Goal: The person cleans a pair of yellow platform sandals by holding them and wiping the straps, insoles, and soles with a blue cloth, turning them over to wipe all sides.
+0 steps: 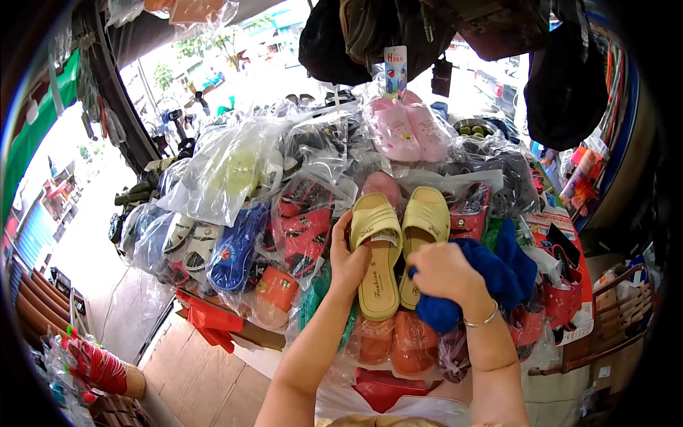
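Note:
A pair of pale yellow slide sandals lies before me, toes pointing away. My left hand (350,260) is closed on the side of the left yellow sandal (378,288), its thumb near the strap opening. Beside it, the right yellow sandal (428,206) is partly covered by my right hand (449,272). That hand is curled round a blue cloth (509,267), which hangs below the fist and spreads out to the right. Under the sandals sit orange slippers (413,341) in clear plastic.
Bagged footwear is heaped around, including blue slippers (238,245), red-and-black sandals (302,220) and pink clogs (405,128). Dark bags (370,43) hang overhead. A wooden rack (612,320) stands at right, and a red-wrapped roll (99,366) at lower left.

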Demonstrator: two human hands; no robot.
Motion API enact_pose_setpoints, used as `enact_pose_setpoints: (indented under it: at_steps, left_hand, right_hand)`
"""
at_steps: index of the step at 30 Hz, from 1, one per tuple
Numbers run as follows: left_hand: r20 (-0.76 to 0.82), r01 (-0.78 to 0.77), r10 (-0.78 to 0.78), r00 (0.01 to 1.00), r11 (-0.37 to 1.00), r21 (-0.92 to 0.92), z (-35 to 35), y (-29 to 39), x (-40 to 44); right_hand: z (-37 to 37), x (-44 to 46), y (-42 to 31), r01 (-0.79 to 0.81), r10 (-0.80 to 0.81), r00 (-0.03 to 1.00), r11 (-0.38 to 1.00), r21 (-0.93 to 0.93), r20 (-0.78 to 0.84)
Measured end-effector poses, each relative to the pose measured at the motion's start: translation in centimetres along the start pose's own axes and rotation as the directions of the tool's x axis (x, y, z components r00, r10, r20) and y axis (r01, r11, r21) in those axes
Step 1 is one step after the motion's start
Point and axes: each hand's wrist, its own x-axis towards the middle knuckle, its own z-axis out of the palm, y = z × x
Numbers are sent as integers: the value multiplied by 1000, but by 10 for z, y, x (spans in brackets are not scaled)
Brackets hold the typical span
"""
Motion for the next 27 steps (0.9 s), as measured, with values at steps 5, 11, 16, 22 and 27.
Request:
enact_pose_setpoints:
  at_steps: [5,11,16,22,27]
  left_hand:
    - [-18,26,-26,1000,999,30,2,9,-1]
    - [-10,21,-21,1000,1000,15,1,2,0]
    - [-21,-10,11,1000,997,78,0,2,1]
    - [-16,-2,3,1000,1000,21,2,3,-1]
    - [-17,-3,3,1000,1000,0,2,1,0]
  right_hand:
    - [-33,-11,0,93,-160,963,953,288,215]
    - [-10,8,46,11,172,799,954,300,-576]
    - [-18,3,36,-86,217,905,936,342,-365]
    - [-8,10,48,-47,266,807,919,391,-528]
    - [-21,3,43,168,27,935,844,509,-353]
